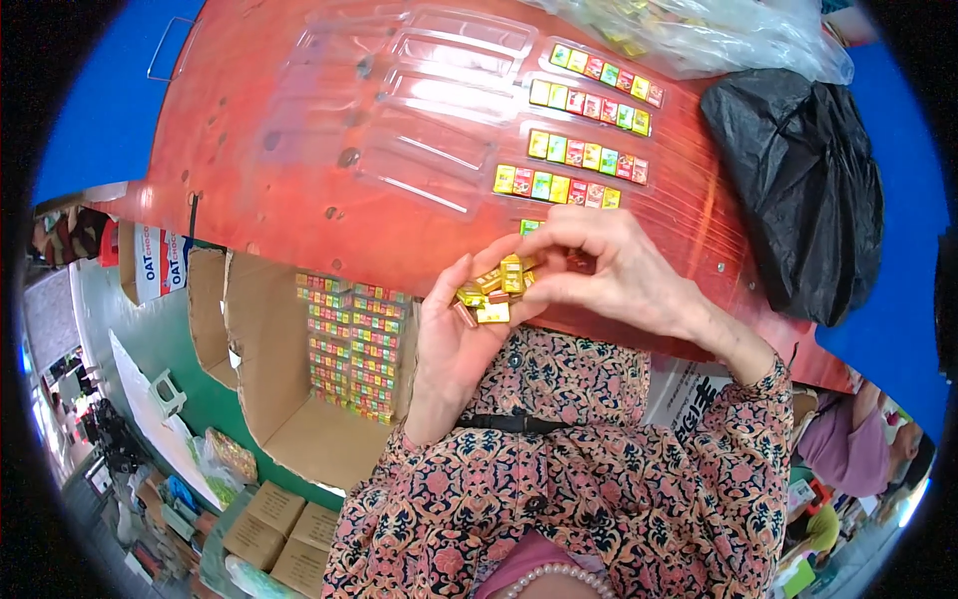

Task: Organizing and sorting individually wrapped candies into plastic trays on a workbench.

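My left hand [447,334] is cupped palm up above the table's near edge. Several tiny yellow and brown-red boxes [493,311] lie heaped in its palm and fingers. My right hand [624,275] reaches in from the right, thumb and forefinger curled at the heap around a small yellow box [512,274]. Just beyond the hands, clear plastic trays [429,170] lie side by side. Their right-hand compartments hold rows of tiny yellow, green and red boxes [589,154]. The nearest row is mostly hidden behind my right hand, with one green box [529,228] showing.
A black plastic bag [798,190] lies at the right of the red table [249,200], below a clear plastic bag [718,35]. An open cardboard carton [329,439] with rows of tiny boxes stands left of my lap. Closed cartons [269,519] are stacked lower left; other people are at the right.
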Action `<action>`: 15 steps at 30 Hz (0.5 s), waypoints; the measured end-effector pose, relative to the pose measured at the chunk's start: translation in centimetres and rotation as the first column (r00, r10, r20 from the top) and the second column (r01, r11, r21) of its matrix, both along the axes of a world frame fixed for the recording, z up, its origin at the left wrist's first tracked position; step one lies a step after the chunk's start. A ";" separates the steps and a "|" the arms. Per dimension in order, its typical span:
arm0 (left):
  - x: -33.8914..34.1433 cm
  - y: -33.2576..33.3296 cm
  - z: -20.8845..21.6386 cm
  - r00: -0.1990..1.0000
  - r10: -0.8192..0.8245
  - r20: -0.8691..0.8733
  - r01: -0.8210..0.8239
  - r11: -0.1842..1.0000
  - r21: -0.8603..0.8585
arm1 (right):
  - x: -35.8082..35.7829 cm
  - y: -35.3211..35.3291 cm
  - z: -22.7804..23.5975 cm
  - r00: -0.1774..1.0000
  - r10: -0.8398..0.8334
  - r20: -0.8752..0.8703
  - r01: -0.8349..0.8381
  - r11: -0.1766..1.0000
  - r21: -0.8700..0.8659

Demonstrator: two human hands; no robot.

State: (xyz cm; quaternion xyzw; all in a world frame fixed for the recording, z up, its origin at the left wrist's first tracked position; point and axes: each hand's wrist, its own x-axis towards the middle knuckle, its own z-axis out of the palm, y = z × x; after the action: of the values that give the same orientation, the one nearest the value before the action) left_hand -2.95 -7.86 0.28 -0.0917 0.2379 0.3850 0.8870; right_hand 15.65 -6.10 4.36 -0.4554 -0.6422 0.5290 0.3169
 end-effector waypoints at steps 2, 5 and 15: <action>-0.1 -0.3 -0.1 0.998 0.061 0.003 -0.061 0.993 -0.100 | -0.9 0.0 -0.2 0.986 0.086 0.145 -0.113 0.975 0.193; -0.2 -0.4 -0.3 0.999 0.027 0.020 -0.027 1.000 -0.003 | -2.0 -0.6 -0.6 0.962 0.074 0.261 -0.144 0.956 0.257; -1.1 -0.9 0.2 0.906 -0.092 -0.413 0.165 0.976 0.144 | -0.1 1.3 -0.9 0.963 -0.133 0.232 0.121 0.991 0.065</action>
State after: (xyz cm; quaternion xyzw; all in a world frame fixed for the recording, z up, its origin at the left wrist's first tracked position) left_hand -4.09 -8.74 0.46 0.0844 0.3864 0.3555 0.8469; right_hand 15.56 -4.84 3.49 -0.5473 -0.6577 0.4335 0.2828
